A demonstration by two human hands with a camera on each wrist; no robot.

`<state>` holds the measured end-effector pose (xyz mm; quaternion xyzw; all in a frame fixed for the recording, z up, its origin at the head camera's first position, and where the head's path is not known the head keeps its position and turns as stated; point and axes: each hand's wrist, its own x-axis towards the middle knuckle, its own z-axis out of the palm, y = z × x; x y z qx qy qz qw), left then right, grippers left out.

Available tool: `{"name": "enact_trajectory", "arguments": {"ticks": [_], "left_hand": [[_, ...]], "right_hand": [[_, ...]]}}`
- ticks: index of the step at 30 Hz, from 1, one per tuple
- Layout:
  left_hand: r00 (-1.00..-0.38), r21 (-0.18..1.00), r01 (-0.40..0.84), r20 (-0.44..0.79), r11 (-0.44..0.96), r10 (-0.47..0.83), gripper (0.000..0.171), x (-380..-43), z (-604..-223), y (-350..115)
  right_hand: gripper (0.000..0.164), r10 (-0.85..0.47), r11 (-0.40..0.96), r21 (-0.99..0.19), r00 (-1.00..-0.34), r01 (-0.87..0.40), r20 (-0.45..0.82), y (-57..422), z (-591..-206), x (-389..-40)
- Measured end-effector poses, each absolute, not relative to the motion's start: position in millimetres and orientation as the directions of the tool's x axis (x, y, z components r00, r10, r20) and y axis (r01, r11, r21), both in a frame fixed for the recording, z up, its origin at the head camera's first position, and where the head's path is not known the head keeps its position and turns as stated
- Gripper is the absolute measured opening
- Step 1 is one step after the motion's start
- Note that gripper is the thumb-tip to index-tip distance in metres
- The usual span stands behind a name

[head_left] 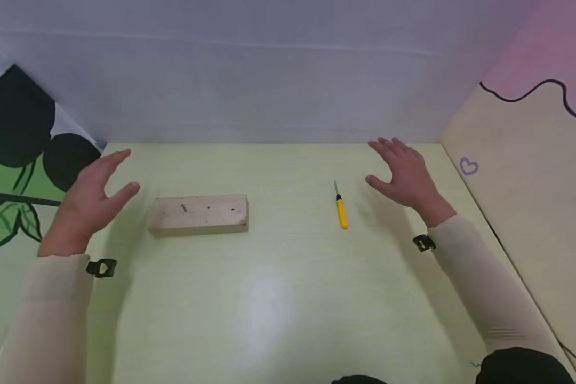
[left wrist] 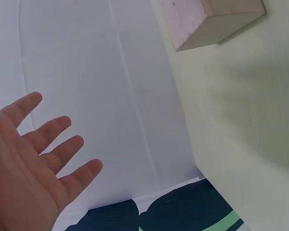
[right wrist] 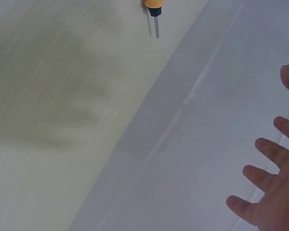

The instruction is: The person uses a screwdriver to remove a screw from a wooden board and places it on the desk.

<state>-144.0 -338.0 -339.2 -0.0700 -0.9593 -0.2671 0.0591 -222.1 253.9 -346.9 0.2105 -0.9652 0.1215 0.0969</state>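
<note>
A wooden block [head_left: 199,215] with several small dark marks on its top lies on the left half of the table. Right of the middle lies a screwdriver [head_left: 341,211] with a yellow handle and a thin metal shaft, its tip toward the back. My left hand [head_left: 92,200] is held up over the left table edge, fingers spread, to the left of the block. On the other side my right hand [head_left: 405,176] hovers above the table, right of the screwdriver, its thumb and fingers apart. Both hands hold nothing. The block's corner shows at the top of the left wrist view.
The pale table [head_left: 288,298] ends at a whitish cloth wall [head_left: 278,90] behind. A beige panel [head_left: 533,176] with a purple heart borders it on the right. Green and black painted shapes [head_left: 19,122] show at left. Dark rounded things poke in at the bottom edge.
</note>
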Motion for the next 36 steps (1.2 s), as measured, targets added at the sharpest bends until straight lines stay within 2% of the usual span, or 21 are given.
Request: {"name": "enact_trajectory", "arguments": {"ticks": [7, 13, 20, 30, 36], "left_hand": [[-0.982, 0.535, 0.187, 0.104, 0.824, 0.155, 0.067, -146.8, -345.7, -335.6], [-0.977, 0.568, 0.195, 0.044, 0.8, 0.208, 0.069, -149.2, -355.0, -333.5], [-0.977, 0.589, 0.09, -0.105, 0.803, 0.187, 0.078, -149.3, -362.4, -329.5], [-0.966, 0.54, 0.082, -0.163, 0.838, 0.2, 0.081, -152.3, -376.6, -329.3], [-0.96, 0.507, 0.072, -0.2, 0.859, 0.198, 0.084, -152.8, -384.0, -329.8]], "right_hand": [[0.052, -0.503, 0.804, -0.2, -0.819, -0.56, 0.275, 249.8, -356.7, -224.1], [0.042, -0.633, 0.717, -0.229, -0.753, -0.658, 0.18, 242.8, -361.1, -223.5], [0.034, -0.751, 0.618, -0.292, -0.658, -0.73, 0.058, 236.6, -371.5, -221.2], [0.029, -0.819, 0.54, -0.347, -0.574, -0.767, -0.006, 226.9, -391.8, -219.1], [0.022, -0.851, 0.493, -0.34, -0.526, -0.801, 0.006, 222.8, -402.0, -219.6]]}}
